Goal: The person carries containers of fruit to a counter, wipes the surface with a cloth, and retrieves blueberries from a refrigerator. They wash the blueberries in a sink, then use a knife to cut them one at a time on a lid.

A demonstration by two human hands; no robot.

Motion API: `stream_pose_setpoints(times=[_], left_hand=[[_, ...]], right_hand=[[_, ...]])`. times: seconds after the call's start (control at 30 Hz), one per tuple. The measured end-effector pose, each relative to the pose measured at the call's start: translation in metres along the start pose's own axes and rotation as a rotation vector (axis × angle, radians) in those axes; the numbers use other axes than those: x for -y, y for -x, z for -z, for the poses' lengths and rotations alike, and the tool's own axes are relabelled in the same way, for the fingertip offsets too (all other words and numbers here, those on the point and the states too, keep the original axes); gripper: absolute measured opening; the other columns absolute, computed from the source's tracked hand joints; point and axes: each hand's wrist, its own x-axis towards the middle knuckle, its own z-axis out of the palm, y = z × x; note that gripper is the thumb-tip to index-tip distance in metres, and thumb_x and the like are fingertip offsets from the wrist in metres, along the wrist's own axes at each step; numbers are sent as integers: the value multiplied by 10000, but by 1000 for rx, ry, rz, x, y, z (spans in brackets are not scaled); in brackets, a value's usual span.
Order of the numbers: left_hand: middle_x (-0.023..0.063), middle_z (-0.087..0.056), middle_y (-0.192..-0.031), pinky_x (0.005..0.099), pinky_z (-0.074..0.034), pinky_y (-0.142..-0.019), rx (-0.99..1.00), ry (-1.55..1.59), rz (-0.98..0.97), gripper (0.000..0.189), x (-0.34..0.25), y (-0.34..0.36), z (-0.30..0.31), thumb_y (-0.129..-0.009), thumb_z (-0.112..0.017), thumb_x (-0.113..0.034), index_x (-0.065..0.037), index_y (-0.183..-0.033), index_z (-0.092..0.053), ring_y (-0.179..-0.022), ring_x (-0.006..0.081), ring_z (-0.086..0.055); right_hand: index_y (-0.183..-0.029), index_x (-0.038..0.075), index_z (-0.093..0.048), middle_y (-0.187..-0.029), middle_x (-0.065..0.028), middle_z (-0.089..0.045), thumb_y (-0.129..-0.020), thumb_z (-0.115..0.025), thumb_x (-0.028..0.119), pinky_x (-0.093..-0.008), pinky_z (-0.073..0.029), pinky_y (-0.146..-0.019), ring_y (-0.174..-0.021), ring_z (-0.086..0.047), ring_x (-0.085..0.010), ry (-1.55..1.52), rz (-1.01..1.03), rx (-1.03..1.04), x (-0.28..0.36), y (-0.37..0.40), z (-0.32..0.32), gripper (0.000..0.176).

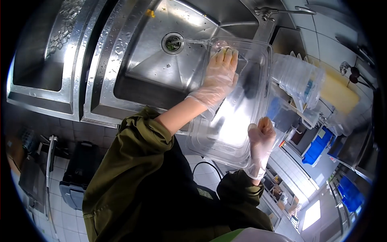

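A large clear plastic container (238, 151) is tilted over the edge of the steel sink. My right hand (262, 141), in a clear glove, is closed on its side rim. My left hand (219, 74), also gloved, reaches into the container near its far end. Its fingers are bent and close together, pressed down by a pinkish, shiny patch (220, 44). Whatever lies under those fingertips is hidden. A glare covers part of the container's floor.
The sink basin (149, 64) has a drain (173, 43) with green scraps and a yellow bit (150, 13) on its rim. A tap (266, 14) is at the top. Stacked clear containers (300, 78) stand at right, by a yellow board (338, 88). A black bin (78, 173) stands below left.
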Motion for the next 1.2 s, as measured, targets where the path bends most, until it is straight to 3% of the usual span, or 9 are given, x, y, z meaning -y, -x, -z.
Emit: stream_pose_setpoints(times=[1.2], left_hand=[[130,-405,-1200,349,-303,-997,-93,67,63,693,-32,-2,-11,-780,-578,-319,10,-1318,-291,-1171,253,-368]], right_hand=[[-607,69,-298,-564,6,-281,-659,-447,-73,-247,-244,-479,-549,-256,-78,271,92,-21,22,5,22,212]])
